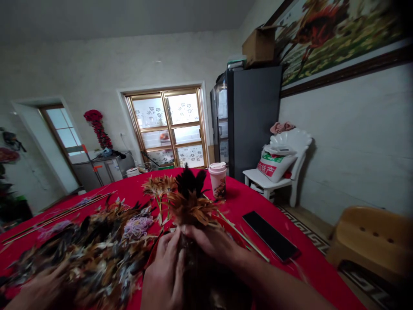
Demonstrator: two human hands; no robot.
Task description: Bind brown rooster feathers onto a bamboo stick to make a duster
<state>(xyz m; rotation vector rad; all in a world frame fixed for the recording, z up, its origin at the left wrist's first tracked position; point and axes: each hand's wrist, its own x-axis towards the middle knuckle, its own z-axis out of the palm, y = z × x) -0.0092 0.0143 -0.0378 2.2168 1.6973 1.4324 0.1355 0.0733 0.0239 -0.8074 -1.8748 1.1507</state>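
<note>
A bundle of brown feathers with a dark black tuft on top stands upright in front of me over the table. My left hand and my right hand meet at its base, fingers closed around it. The stem below the feathers is mostly hidden by my hands and a dark shape beneath. Left of my hands lies a wide heap of loose brown, black and grey feathers. A tangle of pale purple thread rests on that heap.
Another person's hand touches the feather heap at lower left. On the red-covered table are finished-looking feather bunches, thin sticks, a lidded pink cup and a black phone. A white chair and brown stool stand right.
</note>
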